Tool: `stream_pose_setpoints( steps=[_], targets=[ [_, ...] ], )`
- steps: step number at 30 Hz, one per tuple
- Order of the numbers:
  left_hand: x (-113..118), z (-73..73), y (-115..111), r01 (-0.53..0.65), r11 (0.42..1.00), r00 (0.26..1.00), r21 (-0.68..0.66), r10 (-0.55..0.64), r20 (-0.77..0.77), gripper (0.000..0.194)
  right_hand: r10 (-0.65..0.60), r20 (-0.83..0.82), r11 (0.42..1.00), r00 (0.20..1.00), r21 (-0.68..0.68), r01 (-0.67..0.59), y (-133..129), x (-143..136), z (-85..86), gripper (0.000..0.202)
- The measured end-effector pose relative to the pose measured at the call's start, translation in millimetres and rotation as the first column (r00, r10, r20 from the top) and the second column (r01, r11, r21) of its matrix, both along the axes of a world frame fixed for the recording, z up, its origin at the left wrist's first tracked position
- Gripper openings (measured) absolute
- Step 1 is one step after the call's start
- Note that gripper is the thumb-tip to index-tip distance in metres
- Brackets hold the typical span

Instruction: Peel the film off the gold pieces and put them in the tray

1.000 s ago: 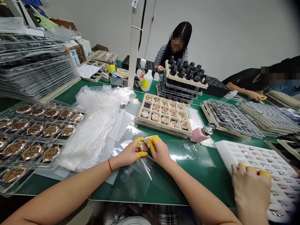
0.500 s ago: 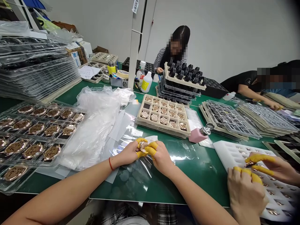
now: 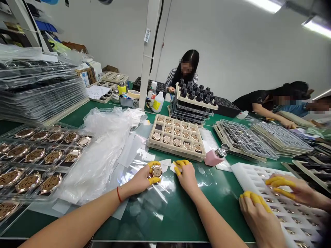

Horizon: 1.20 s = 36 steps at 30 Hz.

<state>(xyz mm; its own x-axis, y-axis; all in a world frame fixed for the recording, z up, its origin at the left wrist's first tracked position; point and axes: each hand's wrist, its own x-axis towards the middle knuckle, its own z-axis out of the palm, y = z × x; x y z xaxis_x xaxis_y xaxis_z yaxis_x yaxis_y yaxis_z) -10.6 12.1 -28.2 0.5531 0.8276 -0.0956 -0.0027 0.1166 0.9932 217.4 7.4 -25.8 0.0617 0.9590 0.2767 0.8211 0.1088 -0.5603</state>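
Note:
My left hand, with yellow finger covers, grips a round rose-gold watch case by its edge, marked face up toward me. To its right, my right hand is at a small white piece of paper on the table, its covered fingertips bent down; whether they pinch the paper is unclear. Clear film lies beneath both hands. Just beyond them a beige tray holds several similar cases, with one compartment at its left without a case.
Clear trays of cases and plastic bags lie left. A pink bottle stands right of the beige tray. A neighbour's gloved-finger hands work over a white foam tray at right. Two people sit across the table.
My right hand has left the watch case and moved right to the paper. The case stays in my left hand, now in plain view. The camera view has tilted up.

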Motion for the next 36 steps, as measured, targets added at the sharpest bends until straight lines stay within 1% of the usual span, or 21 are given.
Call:
stream_pose_setpoints(
  steps=[1,2,4,5,6,8,9,11,12,14,16,18,21,24,28,30,32,36],
  targets=[
    [1,-2.1,0,-0.01,1.0,1.0,0.001,0.01,0.014,0.056,0.034,0.004,0.999,0.999,0.027,-0.034,-1,-6,0.2,0.023],
    [3,-4.4,0,-0.015,1.0,0.999,-0.006,0.015,0.043,0.058,0.09,-0.035,0.995,0.995,0.045,-0.088,-3,-14,0.4,0.025],
    [5,-8.7,0,0.012,0.999,0.991,-0.032,-0.007,0.134,0.062,0.229,-0.179,0.973,0.957,0.024,-0.228,-6,-35,0.9,0.033],
    [6,-10.5,1,0.02,0.999,0.985,-0.04,-0.013,0.174,0.064,0.277,-0.254,0.958,0.927,-0.006,-0.288,-5,-45,1.7,0.037],
    [7,-12.1,1,0.017,0.999,0.981,-0.044,-0.008,0.196,0.066,0.305,-0.313,0.943,0.899,-0.031,-0.331,-2,-55,3.6,0.04],
    [6,-14.6,2,-0.019,0.999,0.983,-0.038,0.026,0.18,0.072,0.313,-0.371,0.935,0.874,-0.042,-0.353,17,-67,12.6,0.04],
    [6,-15.6,2,-0.04,0.999,0.988,-0.033,0.044,0.151,0.073,0.298,-0.358,0.944,0.885,-0.025,-0.328,32,-71,20.0,0.036],
    [4,-17.0,1,-0.051,0.998,0.993,-0.023,0.053,0.101,0.073,0.232,-0.283,0.972,0.931,0.023,-0.235,72,-73,38.6,0.025],
    [4,-17.2,1,-0.043,0.999,0.995,-0.019,0.045,0.092,0.07,0.162,-0.217,0.986,0.963,0.061,-0.153,95,-72,48.3,0.024],
    [3,-16.5,1,-0.034,0.999,0.995,-0.018,0.035,0.093,0.066,0.08,-0.163,0.993,0.983,0.095,-0.065,138,-71,63.9,0.027],
    [3,-14.4,0,-0.028,0.999,0.995,-0.021,0.03,0.09,0.061,0.019,-0.103,0.996,0.995,0.091,-0.01,171,-73,71.4,0.027],
    [3,-11.3,-1,-0.028,0.999,0.997,-0.023,0.03,0.067,0.056,-0.009,-0.018,0.997,1.0,0.074,0.011,190,-76,70.9,0.024],
    [2,-6.8,-2,-0.018,1.0,0.999,-0.005,0.019,0.033,0.046,-0.056,0.114,0.996,0.992,0.073,0.048,194,-75,63.2,0.025],
    [0,-3.4,-2,-0.006,1.0,1.0,0.005,0.006,0.022,0.039,-0.141,0.216,0.989,0.966,0.063,0.131,188,-61,56.5,0.028],
    [-2,0.0,-2,0.008,1.0,1.0,-0.016,-0.008,0.018,0.042,-0.193,0.313,0.977,0.93,-0.029,0.213,184,-38,51.1,0.035],
    [-2,2.0,-1,0.014,1.0,1.0,-0.02,-0.014,0.009,0.04,-0.198,0.337,0.973,0.92,-0.047,0.226,183,-34,49.5,0.038],
    [-1,4.3,-1,0.023,1.0,1.0,-0.01,-0.023,-0.005,0.035,-0.201,0.349,0.973,0.915,-0.04,0.229,182,-35,48.7,0.038],
    [0,8.6,-2,0.015,1.0,1.0,0.011,-0.015,-0.014,0.028,-0.161,0.355,0.982,0.921,-0.039,0.186,180,-39,48.4,0.032]
  ],
)
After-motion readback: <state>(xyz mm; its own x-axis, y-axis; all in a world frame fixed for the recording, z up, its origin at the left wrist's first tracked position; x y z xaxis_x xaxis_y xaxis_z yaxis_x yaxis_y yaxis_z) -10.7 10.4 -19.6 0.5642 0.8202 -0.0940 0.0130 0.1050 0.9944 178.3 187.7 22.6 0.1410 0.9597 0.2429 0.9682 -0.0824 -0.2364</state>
